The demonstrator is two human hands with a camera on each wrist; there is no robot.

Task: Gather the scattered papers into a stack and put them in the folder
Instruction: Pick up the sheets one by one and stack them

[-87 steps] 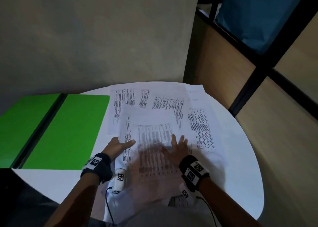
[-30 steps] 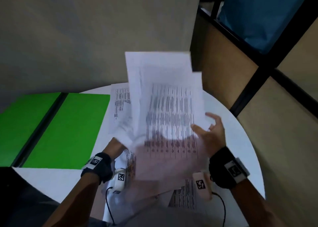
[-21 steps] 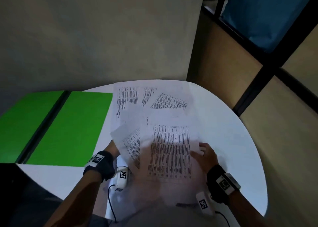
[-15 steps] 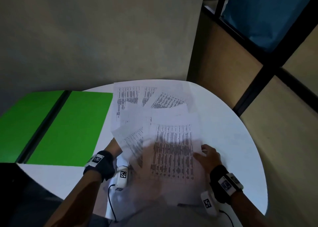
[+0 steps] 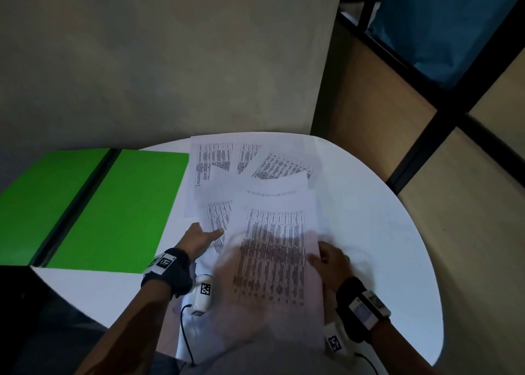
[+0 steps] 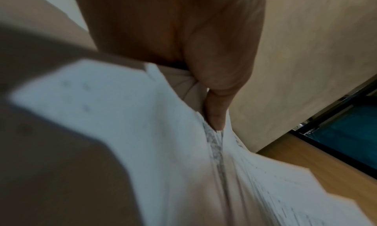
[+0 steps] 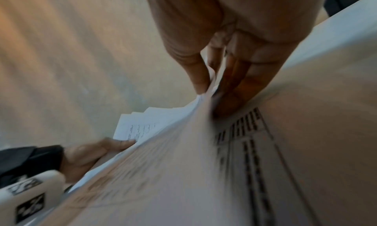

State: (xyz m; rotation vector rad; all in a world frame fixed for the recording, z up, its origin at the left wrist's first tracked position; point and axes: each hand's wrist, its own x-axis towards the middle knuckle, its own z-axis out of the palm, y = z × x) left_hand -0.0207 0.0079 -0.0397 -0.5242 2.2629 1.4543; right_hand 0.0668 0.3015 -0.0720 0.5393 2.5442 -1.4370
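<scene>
Printed white papers (image 5: 272,255) lie overlapped on the round white table (image 5: 369,218), and the nearest bundle hangs over the front edge toward me. My left hand (image 5: 203,237) pinches the bundle's left edge, thumb on top (image 6: 216,113) and fingers hidden beneath the sheets (image 6: 163,149). My right hand (image 5: 326,258) pinches the right edge between thumb and fingers (image 7: 214,87), over the printed sheet (image 7: 183,173). More sheets (image 5: 247,161) lie fanned out farther back. The open green folder (image 5: 122,210) lies flat to the left, apart from the papers.
A grey wall stands behind the table, and a wooden partition with black frames (image 5: 426,153) to the right. Bare white tabletop shows right of the papers. A dark area (image 5: 22,303) lies past the table's left front edge.
A second ago my right hand held several sheets raised upright above the table. They now lie low on the near pile, and the right hand has come down toward me.
</scene>
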